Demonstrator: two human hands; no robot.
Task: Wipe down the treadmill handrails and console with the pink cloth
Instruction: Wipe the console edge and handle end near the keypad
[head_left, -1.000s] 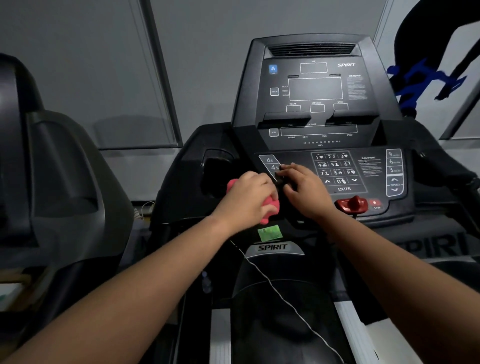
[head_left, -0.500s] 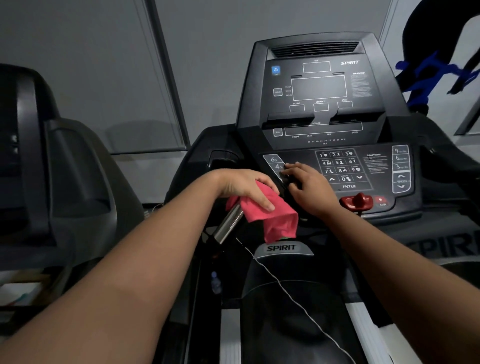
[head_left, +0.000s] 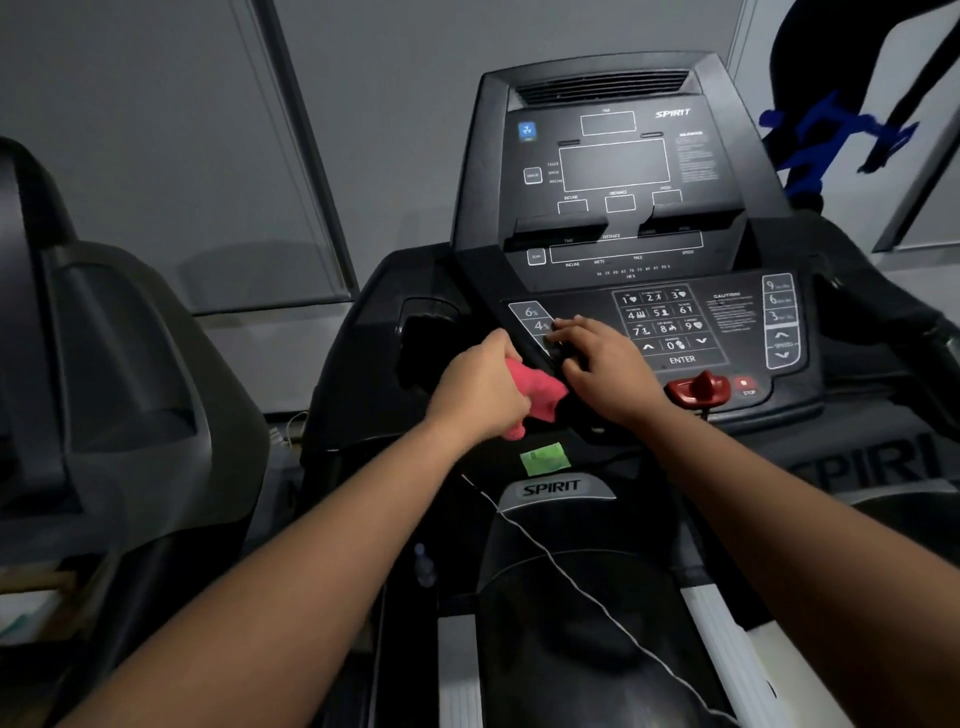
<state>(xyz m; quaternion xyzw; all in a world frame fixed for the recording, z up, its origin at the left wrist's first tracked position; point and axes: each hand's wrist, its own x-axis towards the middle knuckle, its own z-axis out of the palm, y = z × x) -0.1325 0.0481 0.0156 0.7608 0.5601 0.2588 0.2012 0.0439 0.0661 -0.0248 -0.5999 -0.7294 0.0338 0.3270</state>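
Head view shows the main risk sitting right under my right hand (head_left: 608, 374): its bent fingers lie on the left end of the console (head_left: 613, 171) panel, touching the 4% incline key (head_left: 540, 326) and just beside the number keypad (head_left: 662, 322), so leaning on it as a brace could, I judge, press a key. The red safety key (head_left: 698, 389) and the STOP button (head_left: 744, 384) are near my right wrist, and a careless sweep that way might knock the key loose. A thin white cord (head_left: 571, 582) runs down below my hands across the motor cover; a loose corner of cloth could catch on it. My left hand (head_left: 483, 395) is curled into a fist around the pink cloth (head_left: 535, 389), which is bunched up and sticks out of the fist toward the right hand, at the console's lower left edge, above a green sticker (head_left: 544, 460). What the cloth is pressed against is hidden by the fist. Both forearms reach forward and converge, wrists fairly straight, the two hands nearly touching. Whether my right fingers actually grip anything I cannot tell; they are bent over something dark.
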